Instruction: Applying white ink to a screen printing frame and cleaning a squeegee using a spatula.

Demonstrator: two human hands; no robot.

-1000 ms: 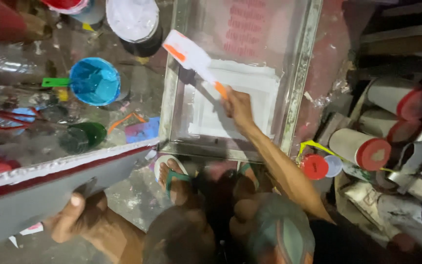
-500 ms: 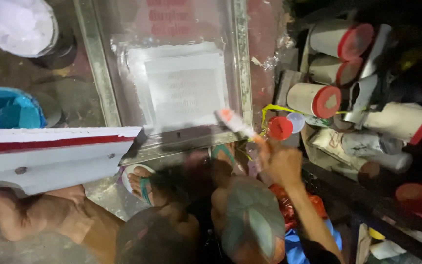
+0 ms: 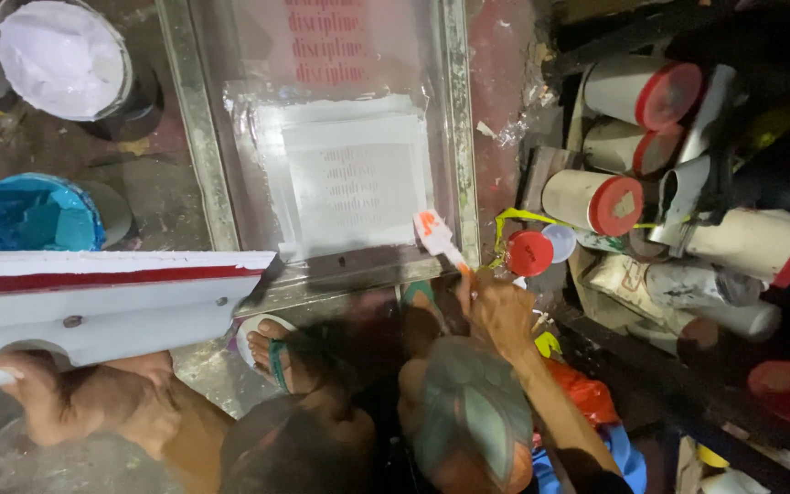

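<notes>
My left hand (image 3: 75,398) grips the underside of a wide white squeegee (image 3: 93,306) with a red stripe, held at the lower left over the near corner of a metal-framed printing screen (image 3: 198,155). A patch of white ink (image 3: 349,178) covers the middle of the mesh. My right hand (image 3: 500,311) holds a small spatula (image 3: 436,233) with an orange handle. Its white, ink-smeared blade rests at the screen's near right corner.
A bucket of white paint (image 3: 61,55) and a tub of blue paint (image 3: 34,215) stand left of the screen. Several white cylinders with red caps (image 3: 614,201) and a small red-lidded jar (image 3: 529,253) crowd the right. My sandalled foot (image 3: 276,352) is below the frame.
My right hand has drawn the spatula back from the middle of the screen to its near right corner. The squeegee stays in my left hand, now closer to the frame.
</notes>
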